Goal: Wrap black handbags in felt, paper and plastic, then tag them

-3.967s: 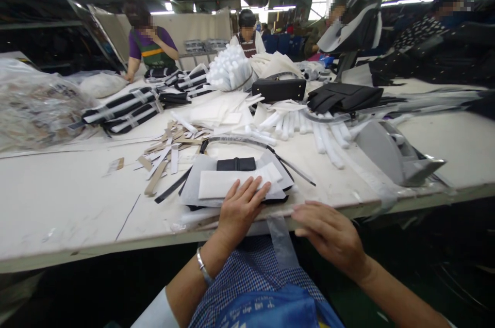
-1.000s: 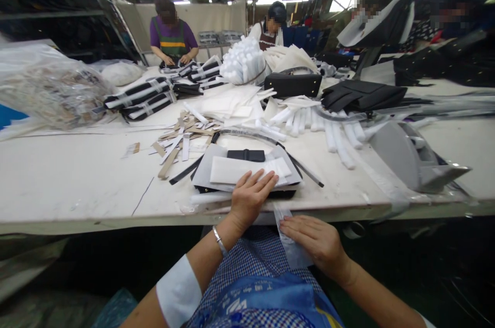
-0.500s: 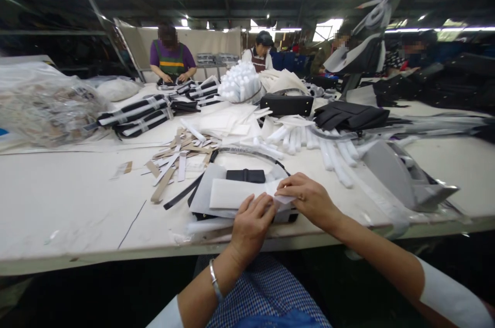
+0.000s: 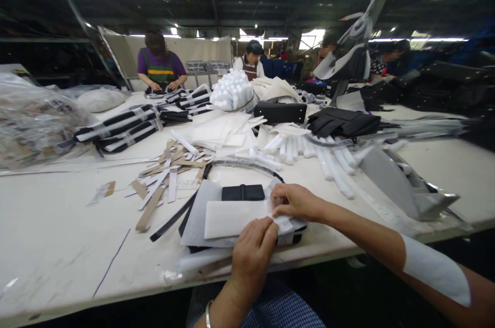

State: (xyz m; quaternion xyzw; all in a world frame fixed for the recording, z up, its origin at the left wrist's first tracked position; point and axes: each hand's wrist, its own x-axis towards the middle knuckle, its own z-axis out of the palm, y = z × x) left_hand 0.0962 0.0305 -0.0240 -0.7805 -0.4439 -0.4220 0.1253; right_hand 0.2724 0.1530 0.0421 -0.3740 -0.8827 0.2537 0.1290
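Note:
A black bag (image 4: pixel 299 235) lies near the table's front edge under a translucent sheet (image 4: pixel 193 228), its handle (image 4: pixel 240 162) arching behind. On the sheet rest a small black folded piece (image 4: pixel 243 192) and, in front of it, a white foam strip (image 4: pixel 228 218). My left hand (image 4: pixel 255 248) has its fingers bent together at the strip's lower right edge. At the strip's right end, my right hand (image 4: pixel 290 201) pinches thin clear or white material. The exact fingertip contact is partly hidden.
Cardboard strips (image 4: pixel 154 189) lie to the left. Behind are white foam rolls (image 4: pixel 288 148), another black bag (image 4: pixel 280 112) and a plastic-wrapped pile (image 4: pixel 38 121). A grey bag piece (image 4: pixel 398 181) is at right. People work across the table.
The camera view has shifted, so the table items appear lower. My right hand has turned, and the loose flap it held now lies flatter near the strip's right end.

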